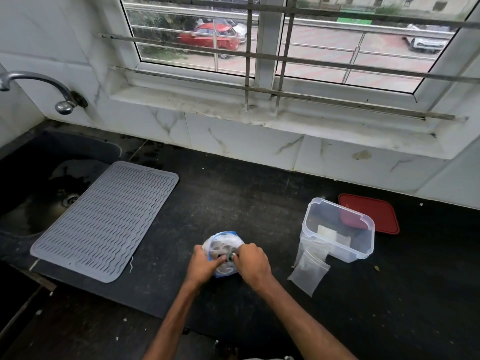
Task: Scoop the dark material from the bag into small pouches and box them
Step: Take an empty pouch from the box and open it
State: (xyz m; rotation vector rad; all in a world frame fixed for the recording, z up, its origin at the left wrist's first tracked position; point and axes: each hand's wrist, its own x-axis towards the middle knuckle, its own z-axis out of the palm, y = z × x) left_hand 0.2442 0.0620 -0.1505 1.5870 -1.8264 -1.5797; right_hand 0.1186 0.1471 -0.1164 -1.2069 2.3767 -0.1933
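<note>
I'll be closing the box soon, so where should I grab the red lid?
Pinch the lid at its right front corner, coming from the right. It lies flat on the counter and the box hides its left front part, so that free rim is probably easiest to lift.
</note>
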